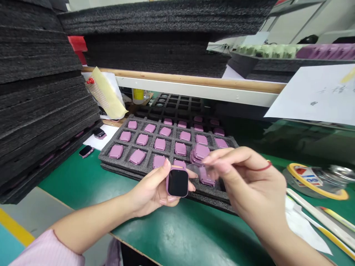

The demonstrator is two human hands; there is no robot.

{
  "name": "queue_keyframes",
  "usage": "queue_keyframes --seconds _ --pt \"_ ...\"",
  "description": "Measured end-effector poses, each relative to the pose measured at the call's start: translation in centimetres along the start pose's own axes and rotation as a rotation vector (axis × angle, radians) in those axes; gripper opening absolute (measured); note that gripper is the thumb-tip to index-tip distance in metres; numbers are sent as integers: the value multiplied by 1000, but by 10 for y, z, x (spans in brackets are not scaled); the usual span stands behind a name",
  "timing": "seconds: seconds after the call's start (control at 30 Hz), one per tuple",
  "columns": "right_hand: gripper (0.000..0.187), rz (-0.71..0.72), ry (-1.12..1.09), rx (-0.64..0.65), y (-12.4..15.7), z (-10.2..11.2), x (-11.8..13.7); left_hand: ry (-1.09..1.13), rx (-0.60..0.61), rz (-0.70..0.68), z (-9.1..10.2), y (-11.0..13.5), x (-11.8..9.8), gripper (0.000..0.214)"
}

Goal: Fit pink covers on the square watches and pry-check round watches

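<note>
My left hand [151, 194] grips a pink smartwatch case [178, 183] by its sides, its black screen facing up toward me. Just to its right, my right hand [249, 184] pinches a thin see-through film [195, 168] between thumb and fingertips. The film reaches toward the watch's upper right corner; whether it touches the watch I cannot tell. Behind both hands lies a black foam tray [123, 165] with square pockets. Pink watch cases [160, 144] fill many of them, mostly back side up. Near my right fingers, one case [201, 151] sits higher than its neighbours, apparently on another.
Tall stacks of black foam trays [36, 85] rise at the left. A wooden-edged shelf [194, 87] overhangs the back. Two watches lie on the left, one on the green table [85, 150]. A glass jar [313, 181], white tissue [302, 225] and pens stand or lie at right.
</note>
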State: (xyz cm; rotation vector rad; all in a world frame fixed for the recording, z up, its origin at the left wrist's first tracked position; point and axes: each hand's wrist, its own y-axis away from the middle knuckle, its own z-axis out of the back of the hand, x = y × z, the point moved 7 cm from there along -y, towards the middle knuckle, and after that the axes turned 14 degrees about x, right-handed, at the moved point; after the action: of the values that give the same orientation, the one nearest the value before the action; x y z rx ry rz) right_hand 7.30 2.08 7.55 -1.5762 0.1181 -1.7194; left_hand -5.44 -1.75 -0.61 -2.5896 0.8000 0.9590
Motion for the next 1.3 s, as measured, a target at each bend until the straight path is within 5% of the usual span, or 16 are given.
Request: queue_keyframes --seconds 0.17,0.27,0.43,0.57,0.73,0.93,1.1,1.3 --pt "14 -51 -98 -112 0 12 -8 11 39 -1 0 0 -1 55" --pt "4 19 2 -70 2 8 -1 8 40 -2 -1 0 0 56" --pt "31 197 385 338 7 -26 15 2 19 2 0 0 1 55" --pt "24 251 438 546 15 -37 19 9 -2 21 1 0 3 59" --pt "24 237 354 425 11 -23 24 -13 19 7 -1 0 0 58" --pt "26 293 495 502 15 -33 23 -24 -13 27 0 1 2 63" --pt "38 259 439 208 13 -6 25 20 27 -2 1 1 1 53" --pt "33 209 268 -13 9 1 20 53 44 -9 1 1 1 53"
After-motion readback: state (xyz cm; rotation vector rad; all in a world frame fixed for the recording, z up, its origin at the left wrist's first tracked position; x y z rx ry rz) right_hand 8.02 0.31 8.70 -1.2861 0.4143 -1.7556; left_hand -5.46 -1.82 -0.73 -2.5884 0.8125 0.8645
